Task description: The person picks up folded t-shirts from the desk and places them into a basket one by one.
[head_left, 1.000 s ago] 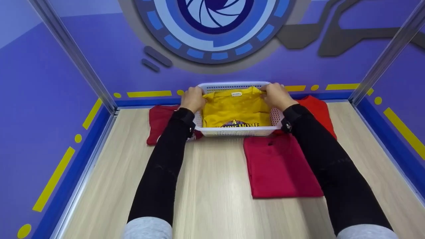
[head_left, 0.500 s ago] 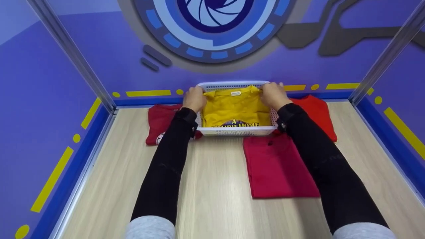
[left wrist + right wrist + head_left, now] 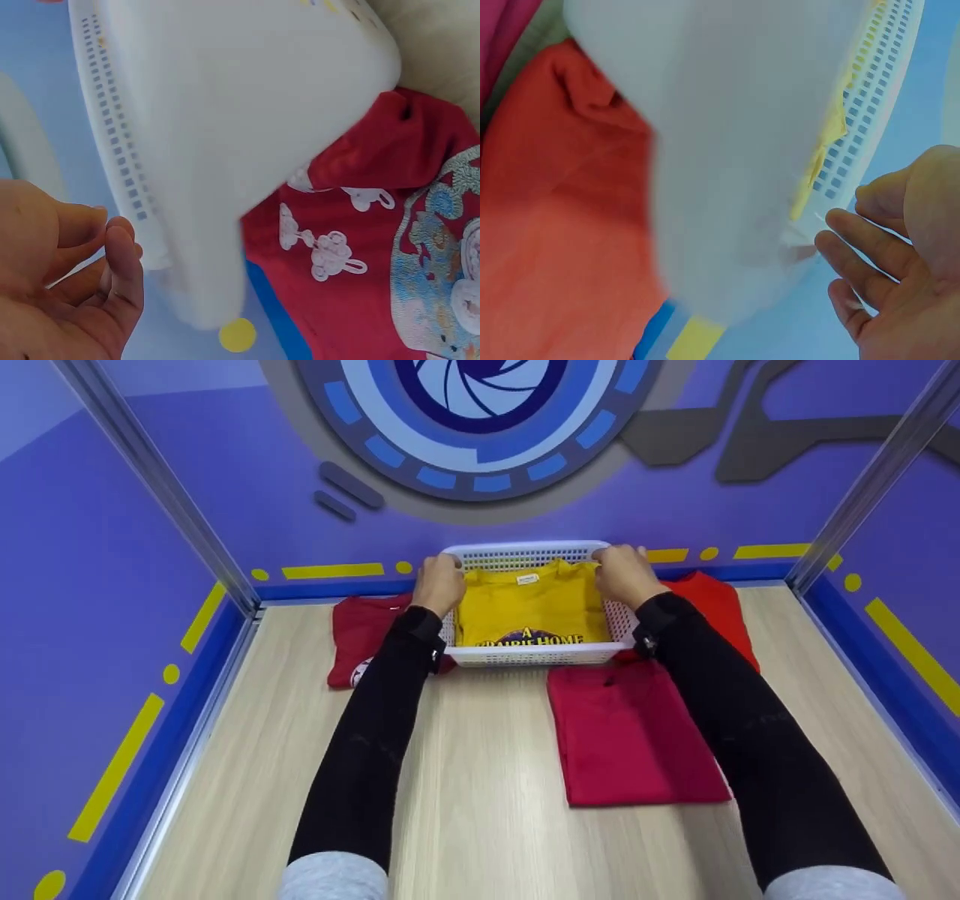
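A white perforated plastic basket [image 3: 529,654] sits against the back wall with a folded yellow T-shirt [image 3: 534,607] in it. My left hand [image 3: 439,583] is at the basket's back left corner. In the left wrist view its loosely curled fingers [image 3: 124,262] show nothing between them, tips right at the rim. At the back right corner is my right hand [image 3: 628,576]. The right wrist view shows its fingers [image 3: 870,244] spread and slightly bent, tips near the rim. The shirt's collar label faces up, and its printed front lies towards me.
A dark red folded garment [image 3: 360,634] with white knots lies left of the basket. An orange-red one [image 3: 716,611] is at the right. A crimson folded shirt [image 3: 626,742] lies in front on the wooden table [image 3: 480,780]. Purple walls [image 3: 750,525] enclose three sides.
Both hands have let go of the yellow T-shirt's shoulders and moved to the basket's back corners. The shirt's collar edge has settled lower in the basket.
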{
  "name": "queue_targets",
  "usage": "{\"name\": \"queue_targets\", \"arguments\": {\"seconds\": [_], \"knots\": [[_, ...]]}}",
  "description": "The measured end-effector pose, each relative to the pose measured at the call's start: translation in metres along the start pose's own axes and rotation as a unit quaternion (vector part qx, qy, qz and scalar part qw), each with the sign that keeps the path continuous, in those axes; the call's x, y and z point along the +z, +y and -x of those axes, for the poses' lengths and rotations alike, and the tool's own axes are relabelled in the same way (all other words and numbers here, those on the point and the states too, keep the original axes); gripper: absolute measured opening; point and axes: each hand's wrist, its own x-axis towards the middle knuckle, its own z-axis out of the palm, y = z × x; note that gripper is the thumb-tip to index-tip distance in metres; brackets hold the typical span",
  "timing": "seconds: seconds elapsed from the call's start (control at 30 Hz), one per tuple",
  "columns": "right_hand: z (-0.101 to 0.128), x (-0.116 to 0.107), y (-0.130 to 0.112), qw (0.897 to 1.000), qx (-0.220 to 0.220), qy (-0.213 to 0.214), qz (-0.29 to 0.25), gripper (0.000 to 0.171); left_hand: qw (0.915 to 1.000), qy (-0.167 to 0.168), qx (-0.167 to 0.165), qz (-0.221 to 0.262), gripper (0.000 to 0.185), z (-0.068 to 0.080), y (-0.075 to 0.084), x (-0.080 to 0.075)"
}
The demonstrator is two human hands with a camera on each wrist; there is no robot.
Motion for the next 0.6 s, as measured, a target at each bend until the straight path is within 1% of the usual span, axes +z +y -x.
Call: {"name": "queue_targets", "arguments": {"seconds": [0.1, 0.2, 0.27, 0.33, 0.4, 0.47, 0.53, 0.6], "knots": [[0.004, -0.005, 0.001, 0.999, -0.022, 0.012, -0.027, 0.035, 0.9998, -0.004, 0.018, 0.008, 0.033, 0.007, 0.007, -0.004], [0.013, -0.011, -0.002, 0.997, -0.048, 0.022, -0.063, 0.033, 0.9981, -0.004, 0.061, 0.007, 0.030, 0.018, 0.017, -0.008], [0.022, -0.015, -0.005, 0.995, -0.063, 0.022, -0.077, 0.032, 0.9960, -0.010, 0.089, 0.007, 0.029, 0.026, 0.023, -0.010], [0.031, -0.017, -0.010, 0.994, -0.077, 0.012, -0.077, 0.031, 0.9932, -0.021, 0.115, 0.001, 0.028, 0.036, 0.027, -0.011], [0.039, -0.017, -0.014, 0.993, -0.094, -0.007, -0.066, 0.029, 0.9899, -0.050, 0.132, -0.004, 0.027, 0.045, 0.028, -0.012], [0.047, -0.016, -0.018, 0.991, -0.111, -0.043, -0.056, 0.026, 0.9849, -0.090, 0.147, -0.018, 0.027, 0.053, 0.028, -0.011], [0.053, -0.014, -0.021, 0.987, -0.129, -0.090, -0.046, 0.025, 0.9781, -0.142, 0.149, -0.029, 0.037, 0.059, 0.024, -0.009], [0.058, -0.010, -0.024, 0.979, -0.142, -0.140, -0.039, 0.024, 0.9693, -0.192, 0.148, -0.043, 0.050, 0.062, 0.020, -0.005]]}}
